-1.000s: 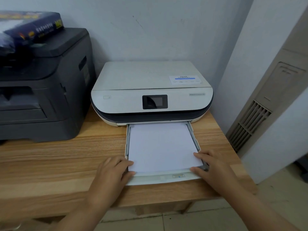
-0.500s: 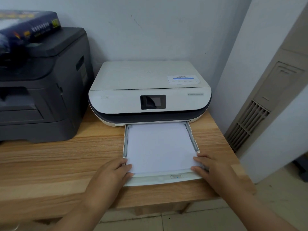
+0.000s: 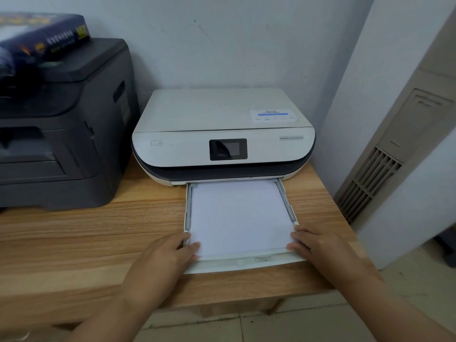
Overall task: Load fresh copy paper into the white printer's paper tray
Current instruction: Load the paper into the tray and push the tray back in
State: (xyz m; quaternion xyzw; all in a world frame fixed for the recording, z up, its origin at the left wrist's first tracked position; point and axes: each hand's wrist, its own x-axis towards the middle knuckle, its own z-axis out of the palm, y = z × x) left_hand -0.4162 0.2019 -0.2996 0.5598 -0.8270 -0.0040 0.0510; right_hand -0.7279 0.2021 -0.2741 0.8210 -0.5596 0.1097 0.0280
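Observation:
The white printer (image 3: 222, 124) sits on a wooden table against the wall. Its paper tray (image 3: 246, 264) is pulled out toward me, and a stack of white copy paper (image 3: 239, 215) lies flat inside between the side guides. My left hand (image 3: 160, 262) grips the tray's near left corner, fingertips lying on the paper's corner. My right hand (image 3: 313, 245) holds the near right corner the same way, fingers touching the paper's edge. Both thumbs are hidden.
A large dark grey printer (image 3: 61, 134) stands to the left, with a dark blue wrapped paper ream (image 3: 44, 38) on top. The wooden table (image 3: 86, 238) ends just below the tray front. A beige floor-standing unit with vents (image 3: 385, 156) stands at the right.
Both hands stay at the tray's front corners. The left fingertips have crept slightly further onto the paper. The view has shifted a little; the tray looks about as far out as before.

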